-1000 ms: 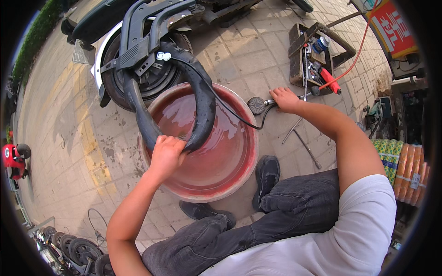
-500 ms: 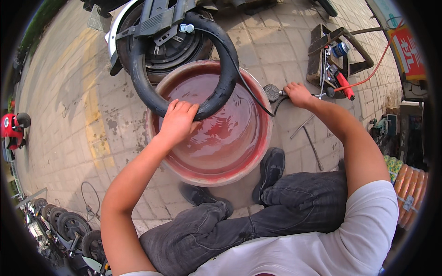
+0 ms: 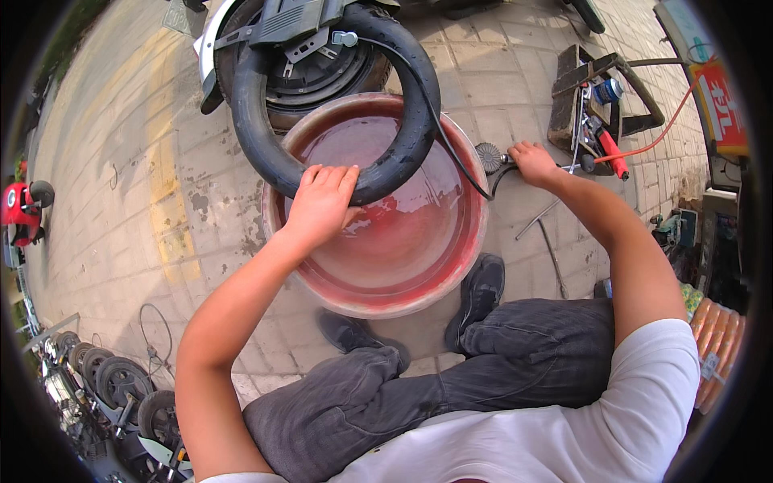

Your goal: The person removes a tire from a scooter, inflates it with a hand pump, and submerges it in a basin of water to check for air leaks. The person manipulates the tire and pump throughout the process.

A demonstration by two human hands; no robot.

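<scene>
A black inner tube (image 3: pixel 259 133) is held up over a round red basin (image 3: pixel 278 229) of water, its far part against the wheel of a scooter. My left hand (image 3: pixel 320 205) is closed round the tube's near side, fingers over the top. On the tube's far inner side sits a metal air chuck (image 3: pixel 345 39), from which a black hose (image 3: pixel 439 129) runs down across the basin's right rim. That hose leads to a tyre inflator with a round gauge (image 3: pixel 488 156), beside the basin. My right hand (image 3: pixel 534 163) wraps round the inflator's handle, partly hiding it.
A dark toolbox (image 3: pixel 564 105) with a red-handled tool (image 3: pixel 614 155) stands at the right. An orange air hose (image 3: pixel 672 121) rises past it. A T-shaped wrench (image 3: pixel 550 249) lies on the paving. The scooter's wheel (image 3: pixel 310 84) is behind the basin; several wheels (image 3: pixel 121 378) stand lower left.
The inner tube looks thicker and wider than before. Both hands keep their holds. The whole view has shifted slightly, and the water's ripples look calmer.
</scene>
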